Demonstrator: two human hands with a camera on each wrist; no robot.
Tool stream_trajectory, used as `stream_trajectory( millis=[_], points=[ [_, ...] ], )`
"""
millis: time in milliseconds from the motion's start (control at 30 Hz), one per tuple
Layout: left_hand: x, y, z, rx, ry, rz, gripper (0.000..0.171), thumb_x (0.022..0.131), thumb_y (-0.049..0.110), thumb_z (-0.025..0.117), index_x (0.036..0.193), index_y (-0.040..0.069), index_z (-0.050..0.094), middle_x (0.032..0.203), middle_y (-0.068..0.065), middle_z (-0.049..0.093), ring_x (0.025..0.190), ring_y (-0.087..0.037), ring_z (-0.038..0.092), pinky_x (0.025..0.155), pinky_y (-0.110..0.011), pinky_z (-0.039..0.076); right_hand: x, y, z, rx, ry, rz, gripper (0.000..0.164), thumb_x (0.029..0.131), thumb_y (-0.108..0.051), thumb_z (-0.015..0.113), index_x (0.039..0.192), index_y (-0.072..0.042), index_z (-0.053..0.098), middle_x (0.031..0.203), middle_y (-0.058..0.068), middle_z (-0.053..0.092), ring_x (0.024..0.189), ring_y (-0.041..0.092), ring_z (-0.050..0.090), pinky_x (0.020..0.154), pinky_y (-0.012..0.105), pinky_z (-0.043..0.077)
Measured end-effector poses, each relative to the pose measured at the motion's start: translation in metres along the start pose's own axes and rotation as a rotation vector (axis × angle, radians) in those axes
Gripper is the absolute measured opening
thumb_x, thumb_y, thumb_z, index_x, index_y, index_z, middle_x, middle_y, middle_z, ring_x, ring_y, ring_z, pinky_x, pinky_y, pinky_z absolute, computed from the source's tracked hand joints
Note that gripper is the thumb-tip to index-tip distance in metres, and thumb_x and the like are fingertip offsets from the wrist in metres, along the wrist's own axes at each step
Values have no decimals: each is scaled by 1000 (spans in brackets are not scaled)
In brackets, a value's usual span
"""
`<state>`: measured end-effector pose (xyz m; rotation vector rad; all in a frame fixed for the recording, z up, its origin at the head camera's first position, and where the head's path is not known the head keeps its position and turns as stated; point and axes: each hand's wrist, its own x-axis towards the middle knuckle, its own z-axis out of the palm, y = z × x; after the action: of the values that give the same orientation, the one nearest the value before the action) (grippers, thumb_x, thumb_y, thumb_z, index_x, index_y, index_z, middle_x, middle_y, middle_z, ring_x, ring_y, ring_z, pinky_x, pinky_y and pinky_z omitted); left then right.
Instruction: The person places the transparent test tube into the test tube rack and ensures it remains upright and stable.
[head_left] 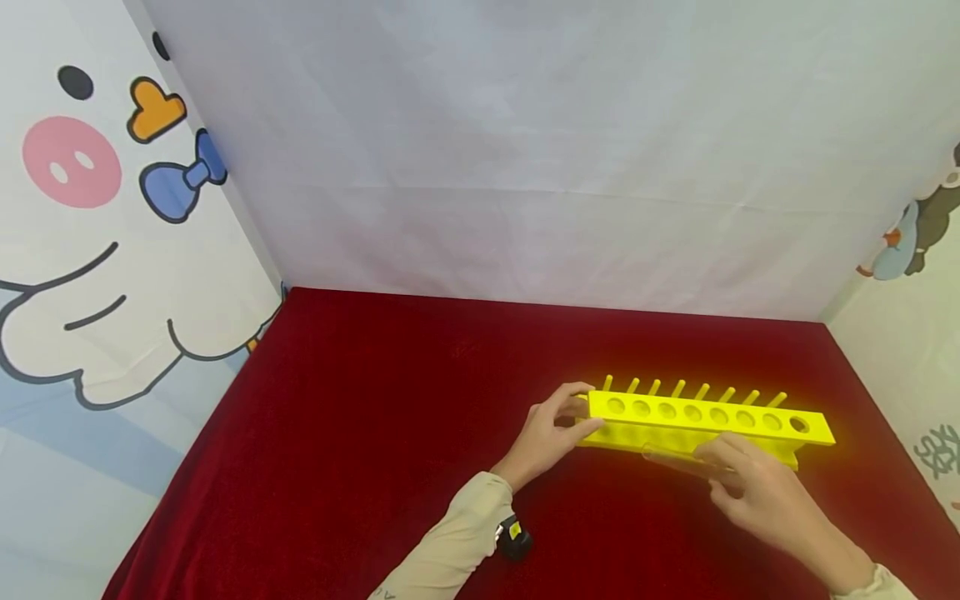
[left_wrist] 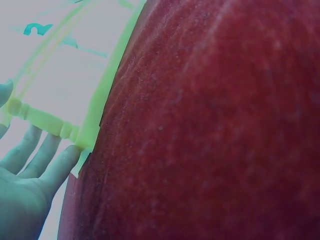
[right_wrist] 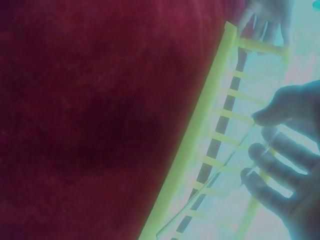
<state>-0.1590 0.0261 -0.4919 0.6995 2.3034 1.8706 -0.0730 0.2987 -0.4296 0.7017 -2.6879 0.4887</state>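
In the head view there is one rack [head_left: 680, 412] at four o'clock, with eight holes [head_left: 693, 412] along its top and eight pegs [head_left: 678, 388] behind them. One tube [head_left: 677, 461] shows, also at four o'clock. The hands number two: one left hand [head_left: 546, 437] at five o'clock, one right hand [head_left: 767, 492] at four. Two sleeves [head_left: 457, 542], one black wrist device [head_left: 515, 540] near six o'clock, one desk [head_left: 360, 417], and, at ten o'clock, one printed bow [head_left: 171, 190].

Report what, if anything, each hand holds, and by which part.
In the head view, the right hand pinches a clear tube toward its right end; the left hand grips the yellow rack by its left end.
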Motion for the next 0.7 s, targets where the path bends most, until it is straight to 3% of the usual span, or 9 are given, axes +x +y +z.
stream_trajectory(
  millis=[700],
  points=[
    [-1, -1, 0, 3, -3, -12, 44, 87, 38, 67, 128, 31, 51, 114, 3, 63, 102, -12, 61, 80, -27, 50, 0, 4, -12, 54, 45, 14, 46, 57, 7, 80, 94, -13, 63, 89, -7, 59, 73, 12, 58, 62, 13, 49]
  ],
)
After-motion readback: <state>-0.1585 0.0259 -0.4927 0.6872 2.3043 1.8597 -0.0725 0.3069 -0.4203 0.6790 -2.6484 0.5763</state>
